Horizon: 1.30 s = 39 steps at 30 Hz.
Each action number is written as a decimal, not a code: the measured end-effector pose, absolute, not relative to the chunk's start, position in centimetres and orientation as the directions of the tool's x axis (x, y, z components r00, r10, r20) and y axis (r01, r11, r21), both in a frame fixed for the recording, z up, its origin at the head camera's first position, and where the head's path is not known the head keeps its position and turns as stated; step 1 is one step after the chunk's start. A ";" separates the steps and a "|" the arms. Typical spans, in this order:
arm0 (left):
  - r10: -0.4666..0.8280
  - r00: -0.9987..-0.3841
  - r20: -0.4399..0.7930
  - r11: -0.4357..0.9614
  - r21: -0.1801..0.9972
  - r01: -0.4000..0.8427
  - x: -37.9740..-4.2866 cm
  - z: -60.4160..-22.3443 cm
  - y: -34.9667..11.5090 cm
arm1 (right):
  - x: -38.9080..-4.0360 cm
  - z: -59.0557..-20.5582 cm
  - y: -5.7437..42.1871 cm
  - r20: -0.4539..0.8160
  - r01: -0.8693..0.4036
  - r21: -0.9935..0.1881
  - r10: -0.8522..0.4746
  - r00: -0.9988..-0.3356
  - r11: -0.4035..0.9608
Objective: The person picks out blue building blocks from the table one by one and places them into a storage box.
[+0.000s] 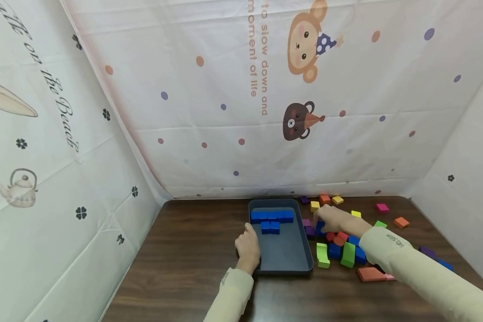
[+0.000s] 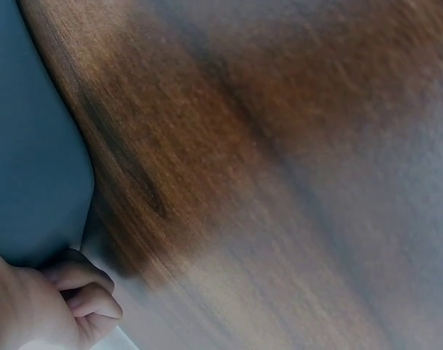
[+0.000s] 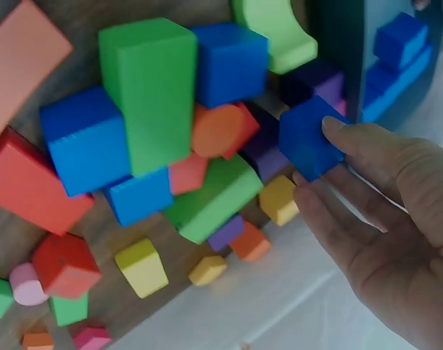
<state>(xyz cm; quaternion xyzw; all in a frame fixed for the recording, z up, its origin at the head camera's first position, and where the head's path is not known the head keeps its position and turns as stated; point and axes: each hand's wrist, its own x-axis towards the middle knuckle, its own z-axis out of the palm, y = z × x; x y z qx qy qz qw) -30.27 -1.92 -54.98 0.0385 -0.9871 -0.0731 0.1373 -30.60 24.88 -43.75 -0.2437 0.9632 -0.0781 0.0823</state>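
My right hand (image 1: 335, 219) pinches a blue block (image 3: 307, 140) between thumb and fingertips, above the loose blocks at the tray's right side. A dark grey tray (image 1: 283, 257) lies on the table, and my left hand (image 1: 247, 247) holds its left rim with curled fingers. Toward the far end of the tray, several blue blocks (image 1: 271, 216) form a row. Two more blue blocks (image 1: 270, 228) sit side by side just in front of that row. In the left wrist view, my left fingers (image 2: 97, 302) are bent at the tray's edge, their tips partly hidden.
Right of the tray lie mixed blocks, among them a tall green block (image 3: 148, 95), a light-green curved block (image 1: 323, 256), an orange-red flat block (image 1: 371, 274) and purple blocks (image 1: 307, 222). A printed cloth (image 1: 225, 147) hangs behind the wooden table (image 1: 185, 250).
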 end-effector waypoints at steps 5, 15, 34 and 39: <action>-0.109 -0.958 0.266 0.985 0.159 -0.068 -30.0 -54.9 -1.8 | -30.7 -42.6 24.6 -0.004 -0.506 -0.187 -0.516 -0.857 0.842; -0.111 -0.947 0.302 0.988 0.139 -0.071 -30.4 -54.8 -1.8 | -31.1 -41.9 21.3 0.072 -0.528 -0.146 -0.523 -0.849 0.837; -0.099 -0.966 0.238 0.992 -0.052 -0.114 -30.3 -54.9 -1.2 | -32.5 -44.8 17.1 0.038 -0.581 -0.174 -0.585 -0.810 0.795; -0.108 -0.959 0.263 0.991 -0.048 -0.125 -30.2 -55.1 -1.2 | -32.9 -45.7 16.3 0.057 -0.596 -0.171 -0.596 -0.801 0.785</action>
